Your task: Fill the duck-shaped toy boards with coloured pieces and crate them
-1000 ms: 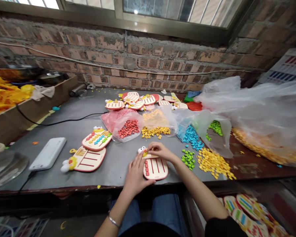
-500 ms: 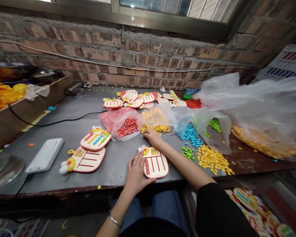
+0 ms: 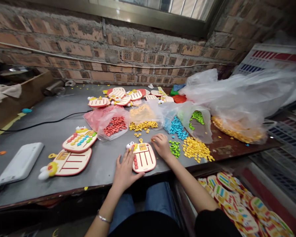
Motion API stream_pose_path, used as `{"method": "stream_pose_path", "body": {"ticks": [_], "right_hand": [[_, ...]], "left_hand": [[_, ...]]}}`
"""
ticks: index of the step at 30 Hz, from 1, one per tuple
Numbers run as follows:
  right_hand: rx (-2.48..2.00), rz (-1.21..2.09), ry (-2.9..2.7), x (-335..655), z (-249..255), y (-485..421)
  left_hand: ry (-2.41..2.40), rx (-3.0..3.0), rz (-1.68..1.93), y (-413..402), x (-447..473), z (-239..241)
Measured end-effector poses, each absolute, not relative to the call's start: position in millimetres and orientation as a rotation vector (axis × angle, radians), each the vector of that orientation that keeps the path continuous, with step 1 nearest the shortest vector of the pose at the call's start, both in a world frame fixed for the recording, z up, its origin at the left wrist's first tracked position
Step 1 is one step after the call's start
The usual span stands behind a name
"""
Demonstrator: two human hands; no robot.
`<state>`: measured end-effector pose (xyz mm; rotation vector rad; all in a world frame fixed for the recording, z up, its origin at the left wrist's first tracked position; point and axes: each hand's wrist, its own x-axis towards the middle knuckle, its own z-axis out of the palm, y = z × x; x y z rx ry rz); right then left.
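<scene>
A chick-shaped abacus board (image 3: 143,157) lies at the table's near edge, with red beads in its left slot. My left hand (image 3: 124,171) rests flat on the table against the board's left side, fingers spread. My right hand (image 3: 161,145) is just right of the board's top, fingers curled and pinched on small yellow beads I can barely make out. A loose heap of yellow beads (image 3: 143,125) lies just beyond the board. Red beads (image 3: 114,125) sit in a plastic bag to its left.
Blue (image 3: 177,128), green (image 3: 174,148) and yellow-orange beads (image 3: 195,148) lie in heaps on the right. Two more boards (image 3: 80,141) sit to the left, a white device (image 3: 21,162) further left. Large plastic bags (image 3: 239,98) fill the right. Finished boards (image 3: 234,200) pile up below the table.
My right hand went out to the yellow bead heap, then drew back to the board's right top corner. The camera view swung rightwards. My left hand stayed by the board.
</scene>
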<state>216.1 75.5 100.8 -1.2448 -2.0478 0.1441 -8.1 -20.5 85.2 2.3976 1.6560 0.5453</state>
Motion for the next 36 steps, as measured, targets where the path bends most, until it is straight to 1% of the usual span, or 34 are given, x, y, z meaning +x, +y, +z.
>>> {"method": "stream_pose_path", "body": {"ticks": [4, 7, 11, 17, 20, 23, 24, 25, 26, 28, 30, 31, 33, 36], "right_hand": [[-1.267, 0.267, -2.13, 207, 92, 73], [-1.283, 0.29, -2.182, 205, 87, 72], [-1.184, 0.358, -2.19, 208, 85, 62], [-1.086, 0.729, -2.044, 181, 88, 54], [-0.977, 0.85, -2.137, 171, 93, 56], [-0.835, 1.152, -2.192, 182, 96, 59], [-0.846, 1.195, -2.14, 190, 97, 61], [-0.904, 1.158, -2.061, 198, 97, 65], [-0.992, 1.043, -1.977, 205, 97, 70], [-1.169, 0.703, -1.868, 218, 95, 84], [-1.271, 0.472, -1.912, 225, 91, 99], [-1.295, 0.437, -1.975, 226, 89, 105], [-1.307, 0.473, -2.064, 227, 87, 113], [-1.239, 0.582, -1.996, 224, 89, 109]], "left_hand": [[1.659, 2.414, 0.528, -20, -8, 85], [1.671, 2.401, 0.532, -19, -7, 84], [1.678, 2.385, 0.55, -19, -7, 84], [1.722, 2.384, 0.552, -20, -4, 86], [1.759, 2.37, 0.54, -21, -4, 86], [1.754, 2.361, 0.503, -20, -5, 86], [1.747, 2.36, 0.495, -20, -6, 86], [1.743, 2.357, 0.493, -19, -5, 87], [1.743, 2.353, 0.496, -18, -5, 87], [1.745, 2.351, 0.517, -17, -2, 89], [1.74, 2.364, 0.542, -17, 3, 90], [1.727, 2.379, 0.55, -17, 6, 91], [1.689, 2.409, 0.565, -18, 10, 91], [1.6, 2.443, 0.596, -18, 12, 88]]}}
